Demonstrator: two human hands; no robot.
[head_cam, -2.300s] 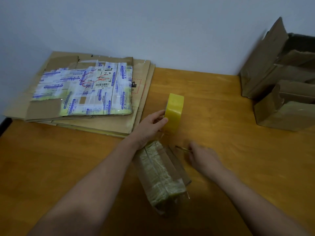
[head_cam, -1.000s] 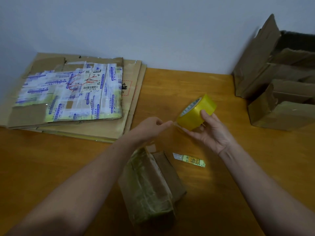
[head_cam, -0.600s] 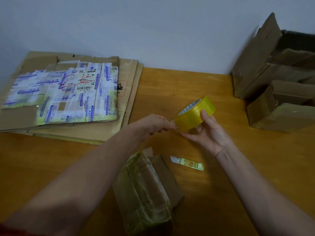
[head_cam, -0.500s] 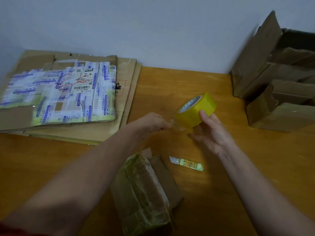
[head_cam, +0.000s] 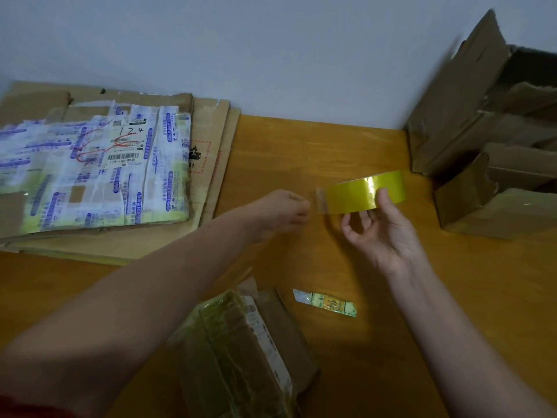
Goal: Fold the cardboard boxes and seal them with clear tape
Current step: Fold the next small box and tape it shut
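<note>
Above a bare wooden tabletop [head_cam: 301, 152], a yellow-tinted roll of clear tape [head_cam: 364, 191] is held in the air by the person's right hand [head_cam: 382, 233], thumb pressed on its outer face and fingers curled beneath. The left hand [head_cam: 283, 211] bunches its fingertips in a pinch just beside a short clear tab lifted from the roll; whether they actually grip that tab cannot be told.

A small brown cardboard box wrapped in yellowish tape [head_cam: 241, 351] lies on the table under the left forearm.

The likely trouble is the tab. Loosely gripped, it could slip back onto the roll or fold on itself as it is drawn out. A small yellow-green cutter with a bare blade tip [head_cam: 325, 303] lies near the right forearm, where a careless sweep could catch it.

On the stack of flattened cardboard sheets [head_cam: 90, 164] at left, a white shipping label shows a handwritten "124", a barcode and red pen scrawl. A red dashed frame holds a flame symbol above "81". The blue print on the packing tape is too small to read. Folded brown boxes [head_cam: 488, 146] stand at right.
</note>
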